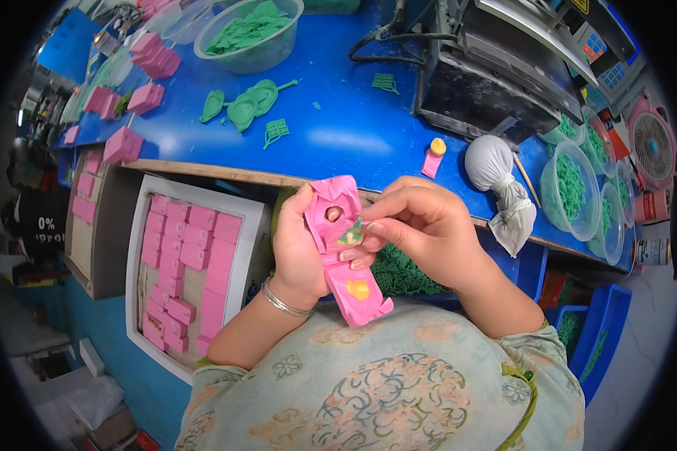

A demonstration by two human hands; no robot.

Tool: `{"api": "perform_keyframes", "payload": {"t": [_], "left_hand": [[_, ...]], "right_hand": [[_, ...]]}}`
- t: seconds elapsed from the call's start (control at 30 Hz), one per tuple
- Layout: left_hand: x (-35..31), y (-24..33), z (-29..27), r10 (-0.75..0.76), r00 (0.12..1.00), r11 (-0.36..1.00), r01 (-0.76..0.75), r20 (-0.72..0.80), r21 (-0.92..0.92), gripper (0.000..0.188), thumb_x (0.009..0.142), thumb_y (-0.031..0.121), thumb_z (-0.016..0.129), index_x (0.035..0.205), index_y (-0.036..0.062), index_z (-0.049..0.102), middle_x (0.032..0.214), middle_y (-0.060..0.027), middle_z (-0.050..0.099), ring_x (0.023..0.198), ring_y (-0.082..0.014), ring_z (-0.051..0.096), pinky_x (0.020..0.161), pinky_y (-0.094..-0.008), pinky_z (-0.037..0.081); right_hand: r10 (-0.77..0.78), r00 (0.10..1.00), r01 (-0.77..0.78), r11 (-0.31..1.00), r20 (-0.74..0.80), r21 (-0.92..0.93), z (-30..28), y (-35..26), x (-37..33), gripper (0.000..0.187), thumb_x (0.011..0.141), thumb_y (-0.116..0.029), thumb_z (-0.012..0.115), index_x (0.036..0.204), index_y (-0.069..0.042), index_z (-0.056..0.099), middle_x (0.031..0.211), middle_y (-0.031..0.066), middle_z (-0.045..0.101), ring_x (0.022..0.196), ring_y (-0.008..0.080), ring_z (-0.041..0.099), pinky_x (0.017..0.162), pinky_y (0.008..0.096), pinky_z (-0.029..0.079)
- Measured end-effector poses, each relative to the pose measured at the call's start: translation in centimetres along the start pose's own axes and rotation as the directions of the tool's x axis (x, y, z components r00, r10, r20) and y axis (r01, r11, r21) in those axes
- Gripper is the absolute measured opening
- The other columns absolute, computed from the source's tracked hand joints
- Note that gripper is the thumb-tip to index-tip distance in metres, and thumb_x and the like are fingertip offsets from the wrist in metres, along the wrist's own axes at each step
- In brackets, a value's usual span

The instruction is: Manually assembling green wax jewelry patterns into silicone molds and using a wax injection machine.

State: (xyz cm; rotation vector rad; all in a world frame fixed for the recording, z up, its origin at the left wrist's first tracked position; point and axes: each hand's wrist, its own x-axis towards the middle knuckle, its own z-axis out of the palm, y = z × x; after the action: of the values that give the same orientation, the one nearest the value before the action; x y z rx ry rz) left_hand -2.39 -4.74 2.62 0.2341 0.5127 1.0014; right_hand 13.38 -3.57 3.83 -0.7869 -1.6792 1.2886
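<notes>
My left hand (pixel 292 244) is closed around a pink rubber mold (pixel 338 293), which is opened out in front of my chest. Yellowish patches show on the mold's inner faces, and a fingertip pokes through a hole in its upper part. A small green wax piece (pixel 351 233) lies against the mold, under the fingertips of my right hand (pixel 429 222). Thumb and forefinger of that hand are pinched together on the wax piece. Part of the piece is hidden by the fingers, so its full shape cannot be made out.
On the blue table (pixel 338 105) lie green wax pieces (pixel 256 104) and stacked pink molds (pixel 154 56). A tied cloth pouch (pixel 490 161) sits before a dark machine (pixel 478 90). Tubs (pixel 568 188) of green wax stand right; a white-edged tray (pixel 144 301) of molds is at lower left.
</notes>
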Motion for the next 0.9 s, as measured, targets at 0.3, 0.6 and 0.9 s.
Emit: {"api": "perform_keyframes", "payload": {"t": [0.3,0.6,0.9], "left_hand": [[0.0,0.1,1.6,0.161,0.981,0.986,-0.163,-0.103,-0.011,0.057,0.089,0.049,0.027,0.115,0.0013,0.043,0.077,-0.0157,0.056,0.042,-0.0147,0.041,0.040,-0.0286,0.037],[0.2,0.3,-0.1,0.171,0.985,0.979,-0.171,0.010,0.109,0.055,0.091,0.047,0.023,0.116,0.0022,0.043,0.077,-0.0168,0.056,0.041,-0.0155,0.040,0.041,-0.0307,0.037],[-0.3,-0.3,-1.1,0.306,0.940,0.667,-0.323,0.148,0.671,0.052,0.085,0.025,0.059,0.124,0.0029,0.034,0.106,-0.0078,0.048,0.094,-0.0129,0.048,0.080,-0.0270,0.042]], "right_hand": [[0.544,0.827,-0.462,0.518,0.139,0.720,0.5,1.2,-1.2,0.016,0.090,-0.013,0.051,0.085,0.002,0.051,0.065,0.0078,0.055,0.052,0.0118,0.054,0.048,0.0227,0.045],[0.334,0.906,-0.194,0.873,-0.258,0.447,1.8,0.0,-0.9,0.012,0.084,-0.013,0.058,0.084,-0.002,0.053,0.075,0.0046,0.049,0.060,0.0106,0.047,0.053,0.0195,0.037],[-0.104,0.994,0.091,0.942,-0.024,-0.322,0.3,-0.7,0.4,0.014,0.069,-0.010,0.068,0.077,-0.004,0.058,0.078,0.0081,0.048,0.076,0.0228,0.047,0.066,0.0316,0.038]]}}
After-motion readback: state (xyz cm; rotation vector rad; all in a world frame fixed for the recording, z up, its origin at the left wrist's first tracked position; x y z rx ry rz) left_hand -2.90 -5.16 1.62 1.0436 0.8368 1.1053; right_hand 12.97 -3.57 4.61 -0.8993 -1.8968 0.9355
